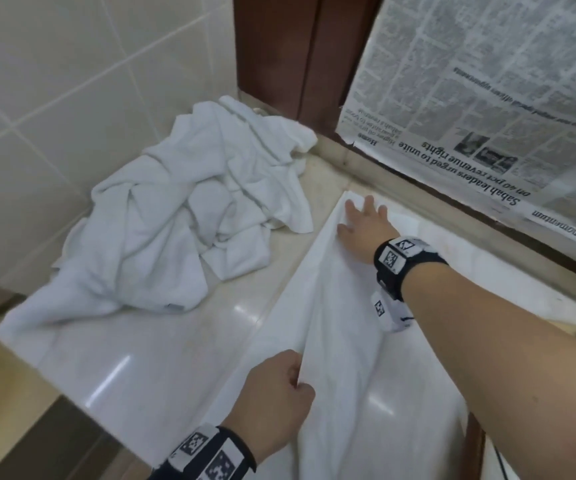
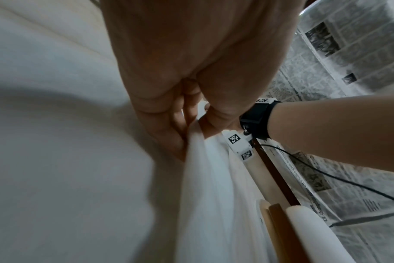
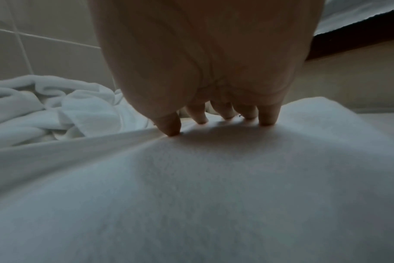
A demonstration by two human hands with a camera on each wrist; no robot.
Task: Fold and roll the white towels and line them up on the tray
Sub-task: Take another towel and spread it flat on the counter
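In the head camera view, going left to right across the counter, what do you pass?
Tiled wall → pile of crumpled white towels → left hand gripping the spread towel → right hand pressing flat on its far corner → newspaper covering the window.

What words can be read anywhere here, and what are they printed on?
"Sabah leaders urged to unite on 40 pct revenue rights": upside-down headline on the newspaper covering the window.
"Home": small section label by that headline.
Other newspaper print: too blurred to read.
Wristbands: only black-and-white square code patterns, no words.
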